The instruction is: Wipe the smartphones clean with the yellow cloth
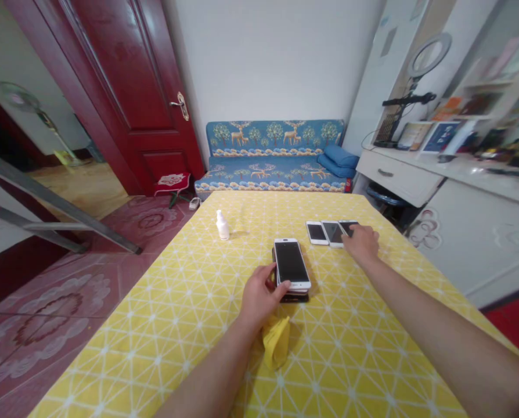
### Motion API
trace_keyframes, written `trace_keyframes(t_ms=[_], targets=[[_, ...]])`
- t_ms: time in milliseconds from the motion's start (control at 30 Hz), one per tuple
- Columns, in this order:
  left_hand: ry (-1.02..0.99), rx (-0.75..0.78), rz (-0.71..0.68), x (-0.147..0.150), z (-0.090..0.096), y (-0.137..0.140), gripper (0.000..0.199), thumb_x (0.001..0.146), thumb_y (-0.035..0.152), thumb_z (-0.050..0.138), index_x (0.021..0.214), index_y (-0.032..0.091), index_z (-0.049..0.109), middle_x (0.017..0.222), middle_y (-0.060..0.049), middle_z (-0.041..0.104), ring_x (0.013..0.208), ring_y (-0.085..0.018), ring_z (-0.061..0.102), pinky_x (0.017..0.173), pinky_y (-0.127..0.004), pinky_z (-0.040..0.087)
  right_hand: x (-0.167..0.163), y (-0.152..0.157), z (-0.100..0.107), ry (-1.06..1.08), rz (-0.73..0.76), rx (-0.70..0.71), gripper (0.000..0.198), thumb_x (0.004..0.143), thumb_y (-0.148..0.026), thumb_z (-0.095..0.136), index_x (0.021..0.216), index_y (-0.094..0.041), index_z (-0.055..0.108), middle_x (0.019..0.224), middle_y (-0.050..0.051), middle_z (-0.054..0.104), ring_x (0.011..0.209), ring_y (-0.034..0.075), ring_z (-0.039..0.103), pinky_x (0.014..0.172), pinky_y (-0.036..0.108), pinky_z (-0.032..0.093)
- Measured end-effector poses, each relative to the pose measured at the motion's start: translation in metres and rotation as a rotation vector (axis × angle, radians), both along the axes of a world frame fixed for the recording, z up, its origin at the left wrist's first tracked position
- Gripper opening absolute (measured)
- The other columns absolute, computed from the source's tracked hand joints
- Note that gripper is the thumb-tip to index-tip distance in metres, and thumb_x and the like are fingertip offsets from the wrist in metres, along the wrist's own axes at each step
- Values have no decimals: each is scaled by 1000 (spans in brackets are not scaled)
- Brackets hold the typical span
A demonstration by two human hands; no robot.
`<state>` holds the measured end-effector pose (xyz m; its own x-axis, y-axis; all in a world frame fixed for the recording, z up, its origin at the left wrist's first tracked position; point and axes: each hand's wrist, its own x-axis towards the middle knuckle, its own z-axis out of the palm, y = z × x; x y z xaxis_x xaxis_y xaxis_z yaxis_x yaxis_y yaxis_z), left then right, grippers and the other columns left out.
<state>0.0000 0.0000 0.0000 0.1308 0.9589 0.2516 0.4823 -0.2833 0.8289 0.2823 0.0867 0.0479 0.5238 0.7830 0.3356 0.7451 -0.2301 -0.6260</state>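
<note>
In front of me a white smartphone [292,264] with a dark screen lies on top of a stack of phones, a black one [295,298] at the bottom. My left hand [262,293] grips the stack at its lower left, thumb at the bottom edge and fingers curled along the left side. Farther right, three phones lie side by side: a white phone [316,233], another white phone [332,233] and a dark-screened phone [348,225]. My right hand [362,242] has its fingers closed on that rightmost phone, covering part of it.
A crumpled yellow cloth [277,342] lies by my left wrist. At the left of the yellow patterned tablecloth [176,325] stands a small white spray bottle [222,226]. Beyond the table is a blue sofa [272,168]; a white cabinet [481,232] stands on the right.
</note>
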Motion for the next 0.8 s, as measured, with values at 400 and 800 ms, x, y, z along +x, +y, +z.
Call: trace_keyframes(t_ms=[400,800], targets=[[-311,-167,115,3,-2,5,48,76,42,67,116,16,63,94,-10,71,70,-17,65,66,-28,50,-82,-45,-13,-8,443,-273,56,90,-58,33,70,-20,68,65,7,67,64,21,63,61,29,42],[-642,-484,133,5,14,12,57,54,23,85,105,12,64,89,-12,73,77,-23,69,69,-32,53,-141,-85,-38,33,264,-119,39,92,-37,35,97,-14,66,94,18,67,91,30,62,76,38,43]])
